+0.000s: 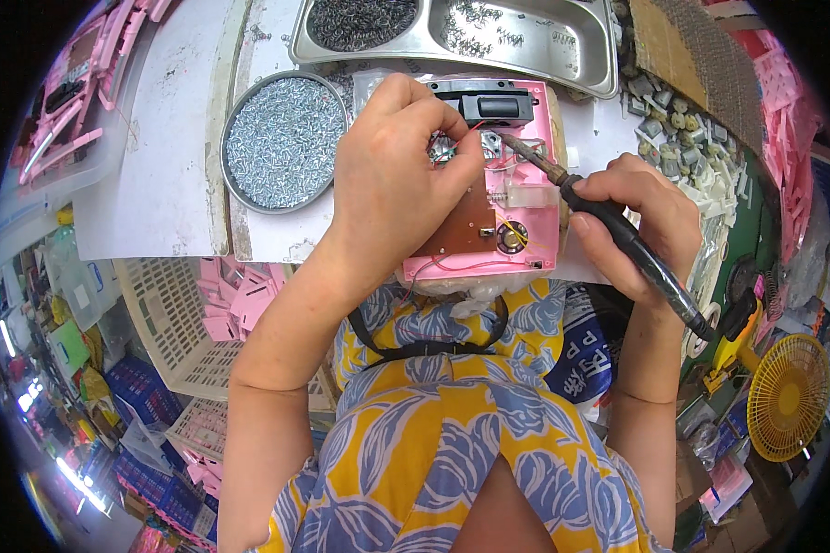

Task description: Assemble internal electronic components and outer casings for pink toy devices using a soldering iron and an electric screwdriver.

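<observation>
My right hand [644, 221] grips a soldering iron [622, 235] by its black handle. The iron's metal tip points up and left and reaches the wiring inside a pink plastic casing [463, 264]. My left hand [404, 166] is over the casing's left side, thumb and forefinger pinched together at a thin red wire [476, 125]. A brown circuit board [461, 230] lies in the casing, partly hidden by that hand. Along the casing's far side sits a black plastic part [503, 107]. A small round speaker-like part [512, 237] with yellow wires is near its front edge.
To the left stands a round metal dish [224, 147] of small silvery screws. Behind the casing is a metal tray [526, 57] with small dark metal parts. Cardboard [678, 55] and a heap of small parts [678, 138] lie right. Beyond them is a yellow fan [788, 396].
</observation>
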A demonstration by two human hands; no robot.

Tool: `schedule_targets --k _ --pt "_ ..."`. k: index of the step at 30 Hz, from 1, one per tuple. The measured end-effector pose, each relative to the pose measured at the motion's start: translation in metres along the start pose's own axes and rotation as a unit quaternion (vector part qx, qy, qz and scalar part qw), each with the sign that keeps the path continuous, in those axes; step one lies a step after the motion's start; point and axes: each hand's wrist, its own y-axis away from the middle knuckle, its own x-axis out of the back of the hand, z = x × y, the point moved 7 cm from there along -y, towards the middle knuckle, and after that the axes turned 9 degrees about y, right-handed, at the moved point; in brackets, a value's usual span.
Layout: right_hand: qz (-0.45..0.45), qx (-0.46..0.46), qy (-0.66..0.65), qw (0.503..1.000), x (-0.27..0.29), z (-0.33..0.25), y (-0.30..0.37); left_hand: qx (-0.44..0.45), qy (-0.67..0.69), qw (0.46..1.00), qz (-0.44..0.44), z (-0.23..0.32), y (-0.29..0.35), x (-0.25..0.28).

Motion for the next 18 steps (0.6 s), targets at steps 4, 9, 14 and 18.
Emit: schedule_targets --k 4,9,14,18 --pt "-0.011 -0.002 0.013 1.0 -0.0026 0.0 -0.0034 -0.014 -0.01 1.0 0.013 0.0011 0.0002 -0.0007" --pt "-0.008 0.006 0.007 1.0 -0.0068 0.001 -0.0053 -0.018 -0.024 0.999 0.026 0.0018 0.0029 -0.0008" --pt "-0.009 0.005 0.01 1.0 -0.0057 0.001 -0.0072 -0.026 -0.025 0.999 0.03 0.0022 0.0024 -0.0022" --pt "0.0 0.01 0.006 1.0 -0.0061 0.0023 -0.0074 -0.031 -0.026 0.999 0.036 0.0024 0.0035 -0.0018"
